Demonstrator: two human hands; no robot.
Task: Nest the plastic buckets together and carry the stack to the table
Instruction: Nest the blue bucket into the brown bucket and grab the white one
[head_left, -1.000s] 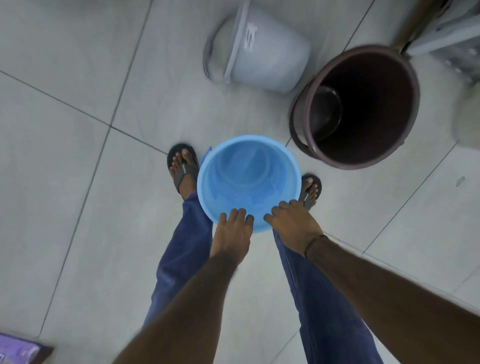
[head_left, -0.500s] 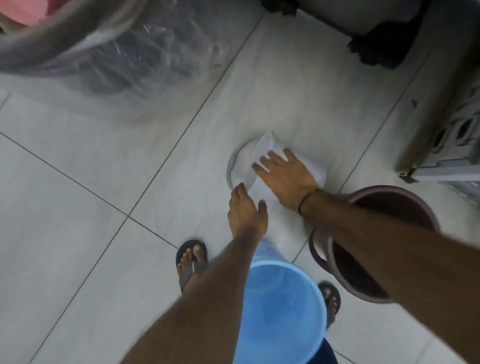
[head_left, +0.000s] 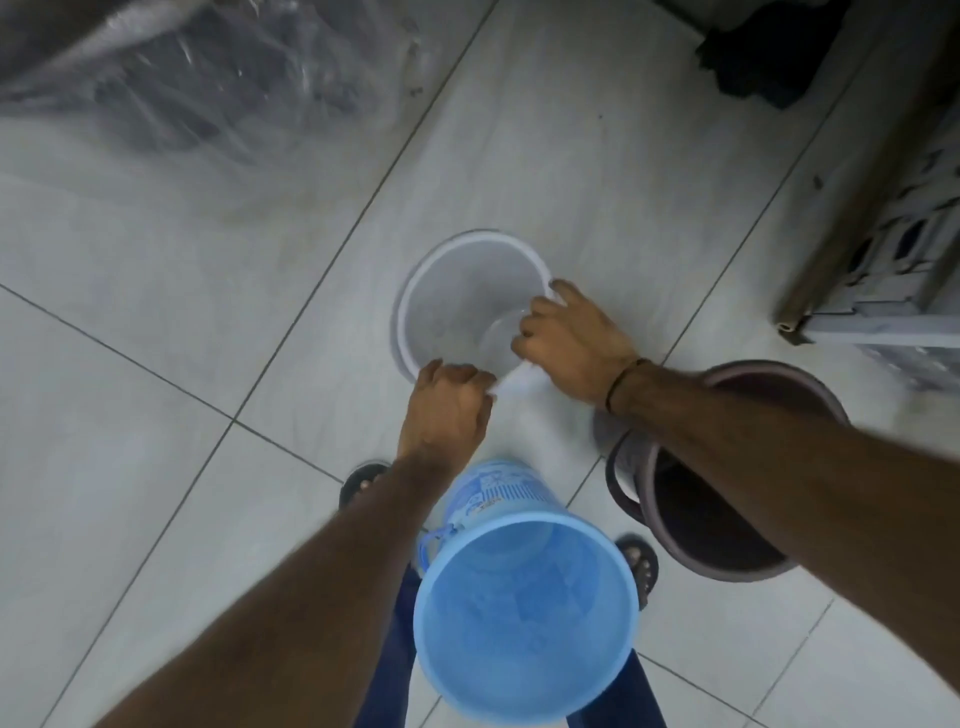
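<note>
A white plastic bucket (head_left: 457, 296) stands upright on the tiled floor ahead of me, its mouth facing up. My left hand (head_left: 444, 410) grips its near rim. My right hand (head_left: 569, 343) grips the rim on the right side, fingers curled over the edge. A blue bucket (head_left: 524, 613) stands upright between my feet, below my arms, with nothing holding it. A dark brown bucket (head_left: 722, 519) stands to the right of the blue one, partly hidden under my right forearm.
A clear plastic-wrapped bulk (head_left: 197, 78) lies at the upper left. A grey crate and a wooden post (head_left: 883, 228) stand at the right edge. A dark object (head_left: 763, 57) sits at the top right. My sandalled feet flank the blue bucket.
One second ago both hands held the blue bucket's rim. They let it go and reached to the white bucket lying on its side; now that bucket is upright with both hands on its rim.
</note>
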